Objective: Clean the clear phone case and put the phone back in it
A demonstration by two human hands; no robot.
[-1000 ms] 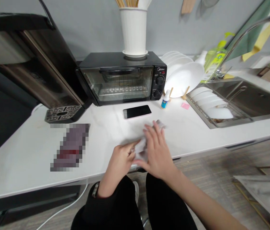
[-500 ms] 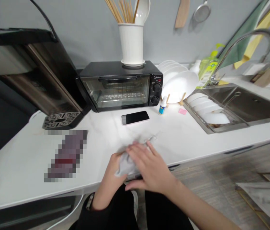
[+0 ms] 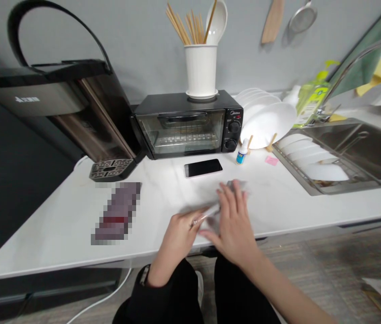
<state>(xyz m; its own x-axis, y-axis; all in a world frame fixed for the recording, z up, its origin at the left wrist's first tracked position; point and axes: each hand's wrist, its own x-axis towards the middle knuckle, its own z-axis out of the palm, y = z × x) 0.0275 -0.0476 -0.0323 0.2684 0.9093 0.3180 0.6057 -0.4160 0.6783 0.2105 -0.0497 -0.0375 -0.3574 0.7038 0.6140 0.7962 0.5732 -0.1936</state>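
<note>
A light grey cloth (image 3: pixel 233 186) lies near the front edge of the white counter (image 3: pixel 163 198). My right hand (image 3: pixel 233 225) lies flat on it, fingers stretched out and pointing away from me, covering most of it. My left hand (image 3: pixel 179 236) sits just to the left, fingers curled round the cloth's near left end. A black phone (image 3: pixel 203 168) lies face up a little beyond the cloth.
A black toaster oven (image 3: pixel 190 123) with a white utensil holder (image 3: pixel 200 69) on top stands at the back. A dark appliance (image 3: pixel 75 112) is at the left, a blurred-out flat item (image 3: pixel 116 218) before it. White plates (image 3: pixel 265 119), a small bottle (image 3: pixel 242 153) and a sink (image 3: pixel 346 148) are at the right.
My right hand has slid forward over the cloth, away from me, stretching it out on the counter. The view has shifted to the left.
</note>
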